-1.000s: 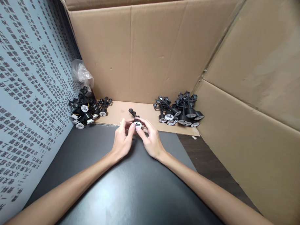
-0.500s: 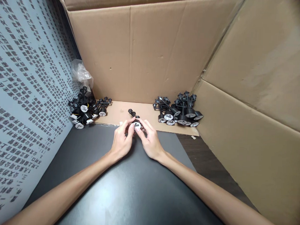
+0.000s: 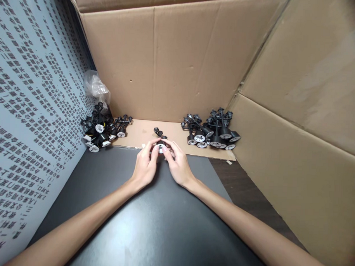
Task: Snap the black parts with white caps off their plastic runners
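Both hands are at the middle of the view, close together at the front edge of a cardboard sheet (image 3: 139,133). My left hand (image 3: 144,165) and my right hand (image 3: 178,166) pinch a small black plastic lamp socket (image 3: 160,147) from either side by its white round face. Fingers hide most of that face. Its thin black stem with a branched end (image 3: 158,132) rises away from me. To the left lies a heap of similar black sockets (image 3: 97,132), and a larger heap (image 3: 212,132) lies to the right.
Brown cardboard walls (image 3: 156,62) stand behind and to the right. A blue-grey panel with dense black characters (image 3: 29,104) rises on the left. A crumpled clear plastic bag (image 3: 96,87) sits behind the left heap. Below my arms is a dark tabletop (image 3: 133,224).
My hands have moved closer together around the socket, covering more of its white face. The stem has turned from leaning left to a more upright position.
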Demonstrator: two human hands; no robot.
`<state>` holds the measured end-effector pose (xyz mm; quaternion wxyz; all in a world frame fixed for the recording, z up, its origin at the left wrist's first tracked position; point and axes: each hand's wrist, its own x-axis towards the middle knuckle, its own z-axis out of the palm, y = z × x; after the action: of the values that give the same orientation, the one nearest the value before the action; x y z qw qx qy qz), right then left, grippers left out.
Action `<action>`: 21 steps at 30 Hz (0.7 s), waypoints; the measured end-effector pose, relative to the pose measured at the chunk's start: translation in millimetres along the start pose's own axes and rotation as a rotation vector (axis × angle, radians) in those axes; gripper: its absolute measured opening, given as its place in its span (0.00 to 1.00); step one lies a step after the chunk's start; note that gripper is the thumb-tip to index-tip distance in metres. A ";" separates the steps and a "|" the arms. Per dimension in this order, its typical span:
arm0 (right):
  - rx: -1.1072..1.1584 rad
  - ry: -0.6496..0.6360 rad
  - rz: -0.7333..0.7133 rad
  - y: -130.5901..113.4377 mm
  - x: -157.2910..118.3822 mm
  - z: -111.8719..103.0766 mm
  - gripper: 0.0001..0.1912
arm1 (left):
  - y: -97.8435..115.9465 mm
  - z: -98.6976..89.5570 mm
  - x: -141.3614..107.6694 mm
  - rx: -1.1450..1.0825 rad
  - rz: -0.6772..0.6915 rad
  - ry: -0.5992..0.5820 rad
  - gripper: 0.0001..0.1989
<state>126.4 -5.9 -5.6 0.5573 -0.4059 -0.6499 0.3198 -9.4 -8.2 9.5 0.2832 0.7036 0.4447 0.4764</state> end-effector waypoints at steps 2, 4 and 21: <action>-0.005 0.010 0.000 0.5 0.1 0.3 0.18 | 0.1 0.2 -0.3 -0.006 -0.007 -0.009 0.18; -0.019 0.016 -0.003 0.7 0.1 0.3 0.18 | 0.4 0.3 -0.6 -0.010 -0.015 -0.020 0.18; -0.069 0.004 -0.024 2.7 -0.8 1.0 0.18 | -1.6 0.3 1.4 0.060 0.047 -0.021 0.16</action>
<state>126.0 -5.3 -8.5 0.5481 -0.4177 -0.6643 0.2894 -9.5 -6.2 8.7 0.2552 0.7272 0.4390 0.4618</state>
